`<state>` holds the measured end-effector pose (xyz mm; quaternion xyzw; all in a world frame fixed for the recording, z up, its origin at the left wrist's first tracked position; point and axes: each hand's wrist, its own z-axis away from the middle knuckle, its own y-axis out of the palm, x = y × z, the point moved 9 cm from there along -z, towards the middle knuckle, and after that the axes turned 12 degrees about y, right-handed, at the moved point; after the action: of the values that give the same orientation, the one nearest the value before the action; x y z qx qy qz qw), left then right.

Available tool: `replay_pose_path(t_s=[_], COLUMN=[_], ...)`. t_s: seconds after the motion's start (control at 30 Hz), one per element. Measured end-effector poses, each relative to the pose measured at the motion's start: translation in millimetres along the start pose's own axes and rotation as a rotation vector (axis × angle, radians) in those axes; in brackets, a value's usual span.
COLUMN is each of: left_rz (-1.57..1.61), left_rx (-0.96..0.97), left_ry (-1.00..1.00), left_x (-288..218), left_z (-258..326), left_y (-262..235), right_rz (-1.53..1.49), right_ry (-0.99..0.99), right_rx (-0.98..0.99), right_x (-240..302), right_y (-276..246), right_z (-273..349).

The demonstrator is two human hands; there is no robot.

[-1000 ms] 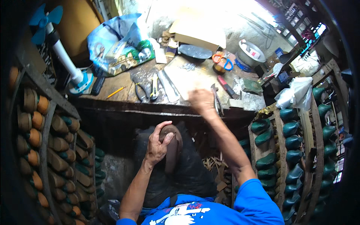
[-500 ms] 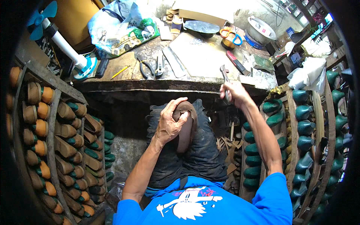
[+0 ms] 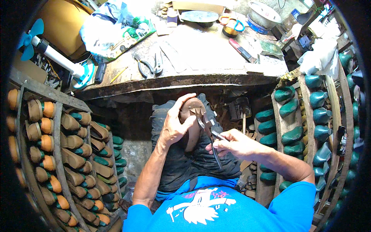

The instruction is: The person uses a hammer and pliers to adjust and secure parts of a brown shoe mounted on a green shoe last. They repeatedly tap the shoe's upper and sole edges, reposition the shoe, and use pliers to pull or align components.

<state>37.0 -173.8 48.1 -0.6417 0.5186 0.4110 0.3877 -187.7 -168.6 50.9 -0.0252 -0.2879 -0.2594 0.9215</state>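
A brown shoe rests upside down on my lap, its sole side facing up and its rounded end away from me. My left hand wraps that end from the left, thumb lying over the sole side. My right hand is closed around the handles of metal lasting pincers. Their jaws are at the shoe's rounded end, close to my left thumb; I cannot tell whether they pinch the edge. A few small points, perhaps tacks, show on the sole there.
Beyond my knees is a workbench with pliers, a yellow pencil, a red cutter knife, orange-and-blue scissors and a small fan. Racks hold brown shoes at left and green shoe lasts at right.
My right hand has come down from near the bench edge to the shoe, bringing the pincers' jaws onto its rounded end. My left hand keeps holding the shoe. The view has shifted slightly.
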Motion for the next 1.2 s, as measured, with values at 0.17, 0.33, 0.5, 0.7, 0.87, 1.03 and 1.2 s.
replay_pose_path(t_s=[0.17,0.33,0.5,0.7,0.87,1.03,1.2], left_rz=[-0.077,-0.070,0.022,0.045,0.044,0.498,0.343], left_rx=[-0.003,-0.048,-0.074,-0.077,-0.091,-0.160,-0.140], left_ry=[0.008,-0.033,-0.089,-0.114,-0.123,-0.300,-0.304], left_x=[-14,-12,-1,2,-1,4,-10], left_z=[6,9,12,17,22,27,17], left_y=[5,8,3,10,12,14,27], right_rz=[0.046,0.165,0.278,0.052,0.138,0.138,-0.047], right_ry=[0.025,-0.077,-0.215,-0.239,-0.227,-0.198,-0.235], right_rx=[0.001,-0.112,-0.349,-0.344,-0.242,-0.391,-0.540], right_x=[12,26,24,1,7,2,-13], right_y=[-5,-15,-2,16,0,21,42], right_z=[4,13,8,-7,8,22,28])
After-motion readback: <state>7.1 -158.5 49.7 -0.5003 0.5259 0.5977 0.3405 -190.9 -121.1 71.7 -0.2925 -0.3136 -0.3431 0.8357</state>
